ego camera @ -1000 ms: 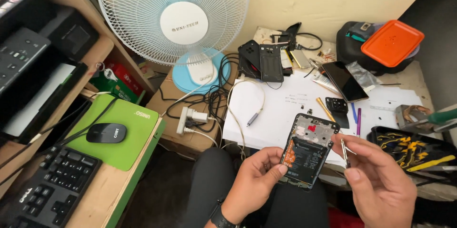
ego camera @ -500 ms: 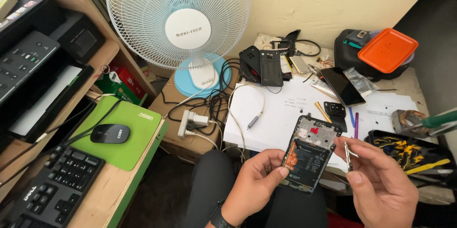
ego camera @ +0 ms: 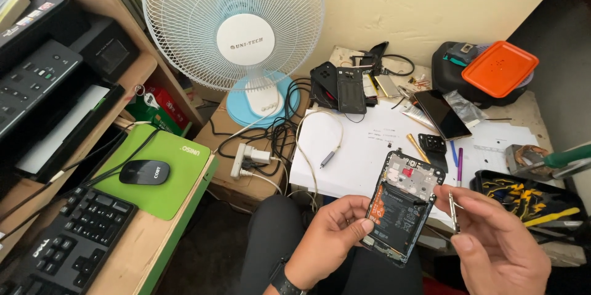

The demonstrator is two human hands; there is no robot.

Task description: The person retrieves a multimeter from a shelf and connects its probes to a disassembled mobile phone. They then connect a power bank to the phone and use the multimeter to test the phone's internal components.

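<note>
My left hand (ego camera: 329,236) grips an opened smartphone (ego camera: 403,206) by its lower left side, back cover off, with its dark battery and circuit parts showing. My right hand (ego camera: 495,242) sits just right of the phone and pinches a thin metal tool (ego camera: 454,210), probably tweezers or a small screwdriver, held upright. The tool's tip is a little apart from the phone's right edge. Both hands hover over my lap, in front of a white sheet (ego camera: 369,153) on the low work surface.
A white table fan (ego camera: 237,30) stands behind a power strip (ego camera: 249,161) and tangled cables. On the sheet lie a dark phone (ego camera: 444,113), a camera part (ego camera: 432,143) and pens. An orange tray (ego camera: 498,67) rests on a black bag. Mouse (ego camera: 143,172), green pad, keyboard (ego camera: 77,242) and printer at left.
The view has shifted slightly. My hands keep the phone and tool in nearly the same pose, with the right hand's tool staying just beside the phone.
</note>
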